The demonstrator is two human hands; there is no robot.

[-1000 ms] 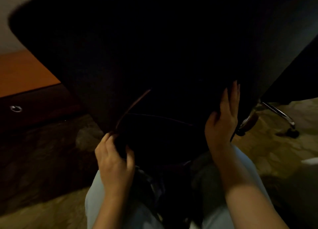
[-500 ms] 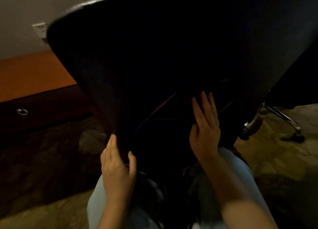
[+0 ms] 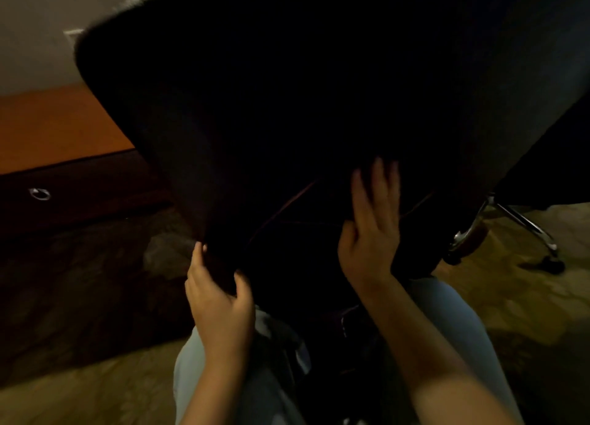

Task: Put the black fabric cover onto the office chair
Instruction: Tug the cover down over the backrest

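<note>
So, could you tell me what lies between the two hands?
Head view: black fabric cover crossed by a thin reddish seam, between left hand and right hand.

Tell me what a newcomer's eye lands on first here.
The dark bulk of the office chair fills the top and centre of the view. Below it, the left hand grips a lower edge of the black fabric cover, while the right hand presses flat on the dark surface with straight fingers. At the right, a shiny chrome chair leg catches the light.
</note>
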